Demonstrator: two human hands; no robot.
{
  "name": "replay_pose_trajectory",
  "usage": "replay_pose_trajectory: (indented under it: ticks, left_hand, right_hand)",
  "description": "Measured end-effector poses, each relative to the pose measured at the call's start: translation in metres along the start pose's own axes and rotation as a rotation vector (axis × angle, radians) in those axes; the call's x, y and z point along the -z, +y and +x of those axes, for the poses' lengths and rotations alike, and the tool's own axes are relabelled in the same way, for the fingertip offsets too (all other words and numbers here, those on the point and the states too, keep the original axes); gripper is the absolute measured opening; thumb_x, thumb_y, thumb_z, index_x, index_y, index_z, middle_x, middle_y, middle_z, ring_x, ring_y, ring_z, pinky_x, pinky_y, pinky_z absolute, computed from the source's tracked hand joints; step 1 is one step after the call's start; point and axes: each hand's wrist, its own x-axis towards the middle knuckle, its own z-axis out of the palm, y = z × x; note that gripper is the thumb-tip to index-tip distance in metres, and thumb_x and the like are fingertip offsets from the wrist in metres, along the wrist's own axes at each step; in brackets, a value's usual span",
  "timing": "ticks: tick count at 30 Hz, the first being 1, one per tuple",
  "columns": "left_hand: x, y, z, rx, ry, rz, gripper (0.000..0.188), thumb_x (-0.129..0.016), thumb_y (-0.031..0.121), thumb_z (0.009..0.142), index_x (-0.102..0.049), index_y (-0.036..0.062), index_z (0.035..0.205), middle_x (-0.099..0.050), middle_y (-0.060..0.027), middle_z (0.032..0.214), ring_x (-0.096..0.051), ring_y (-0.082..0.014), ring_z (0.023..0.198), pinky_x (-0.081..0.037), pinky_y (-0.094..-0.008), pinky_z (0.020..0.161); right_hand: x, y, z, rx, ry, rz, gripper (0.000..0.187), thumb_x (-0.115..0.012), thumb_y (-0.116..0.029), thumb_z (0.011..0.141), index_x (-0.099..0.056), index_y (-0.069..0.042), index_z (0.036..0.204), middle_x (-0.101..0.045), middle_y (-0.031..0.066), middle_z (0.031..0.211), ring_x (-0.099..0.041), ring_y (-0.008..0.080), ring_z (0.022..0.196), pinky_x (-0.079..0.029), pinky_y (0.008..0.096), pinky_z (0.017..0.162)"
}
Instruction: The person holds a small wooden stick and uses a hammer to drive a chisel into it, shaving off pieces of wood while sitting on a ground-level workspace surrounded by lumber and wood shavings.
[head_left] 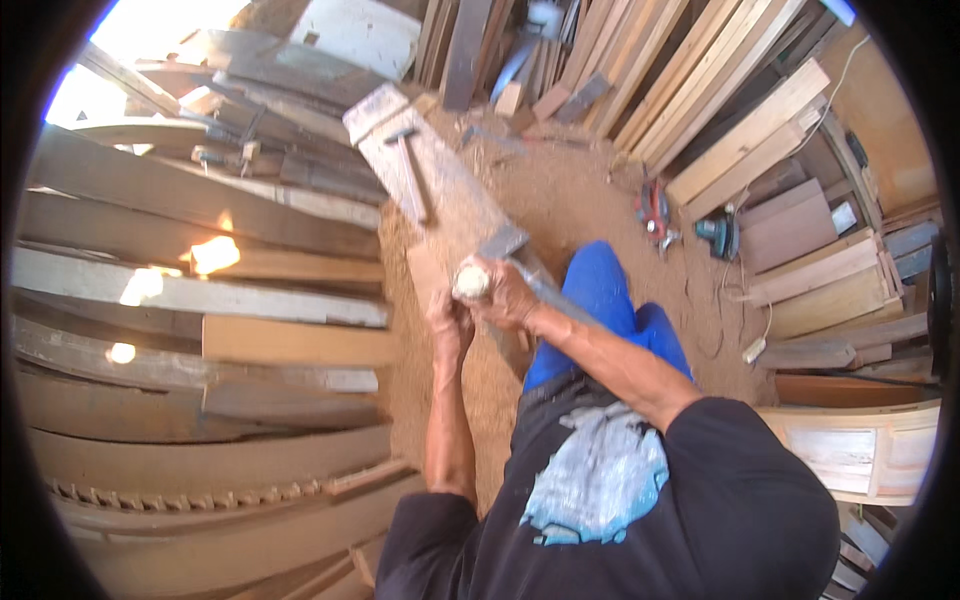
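Note:
In front of my body, both hands are together over a wooden bench plank (455, 190). My right hand (510, 298) is closed around an object with a round, pale end (472, 282); the rest of it is hidden by my fingers, so its kind does not show. My left hand (450, 318) is closed right beside it, and what lies in those fingers is hard to make out. A flat brown piece of wood (426, 268) shows just beyond the left hand. Farther up the plank rests a hammer (410, 180), and a grey-topped block (502, 242) sits near my right hand.
Stacked boards (290, 340) fill the left side. More planks (690, 80) lean at the far right. A red power tool (653, 213) and a green power tool (718, 237) with a cord stand on the sawdust-covered floor (580, 190) to my right.

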Motion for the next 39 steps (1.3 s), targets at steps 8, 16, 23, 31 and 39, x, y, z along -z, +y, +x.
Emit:
replay_pose_trajectory:
  ticks: [8,16,23,31,39]
  left_hand:
    - [0.024,-0.015,0.022,0.483,0.094,-0.473,0.016,-0.053,0.012,0.098,-0.056,0.0029,0.112,-0.065,-0.0135,0.103,-0.064,-0.0228,0.092,-0.052,-0.0318,0.083]
    - [0.045,0.019,0.025,0.588,0.372,-1.298,0.025,-0.051,0.031,0.099,-0.048,0.0072,0.103,-0.06,-0.0111,0.099,-0.064,-0.0273,0.094,-0.057,-0.0429,0.085]
    - [0.027,0.005,0.014,0.752,0.495,-1.72,0.029,-0.051,0.038,0.098,-0.054,0.0166,0.118,-0.055,-0.0035,0.073,-0.057,-0.0197,0.068,-0.053,-0.0381,0.058]
    - [0.011,0.063,0.033,0.793,0.201,-1.661,0.036,-0.046,0.018,0.1,-0.041,0.0105,0.135,-0.054,-0.0084,0.093,-0.054,-0.0196,0.08,-0.05,-0.0353,0.068]
    - [-0.014,0.119,0.038,0.593,-0.142,-1.436,0.041,-0.044,0.029,0.102,-0.04,0.0075,0.136,-0.056,-0.0064,0.083,-0.055,-0.0143,0.069,-0.05,-0.0291,0.062]
  right_hand:
    - [0.048,0.015,-0.012,-0.182,-0.123,0.013,0.034,-0.078,-0.021,0.078,-0.06,-0.006,0.103,-0.065,0.0097,0.089,-0.062,0.0187,0.08,-0.052,0.0324,0.073]
    - [0.084,-0.008,-0.061,-0.437,-0.678,0.369,0.049,-0.052,0.005,0.074,-0.055,-0.008,0.121,-0.058,0.0072,0.109,-0.053,0.0168,0.105,-0.04,0.0305,0.095]
    - [0.065,0.01,-0.086,-0.8,-0.742,0.755,0.03,-0.059,-0.01,0.084,-0.057,-0.005,0.113,-0.055,0.0019,0.091,-0.052,0.0117,0.09,-0.042,0.0243,0.083]
    - [0.13,-0.076,-0.087,-0.501,-0.301,0.736,0.059,-0.057,-0.01,0.083,-0.036,-0.006,0.138,-0.056,0.0077,0.11,-0.055,0.0156,0.097,-0.043,0.0312,0.094]
    - [0.162,-0.079,-0.09,-0.325,-0.209,0.81,0.074,-0.064,-0.03,0.077,-0.033,0.002,0.136,-0.058,0.0102,0.106,-0.055,0.0175,0.095,-0.043,0.0333,0.09]
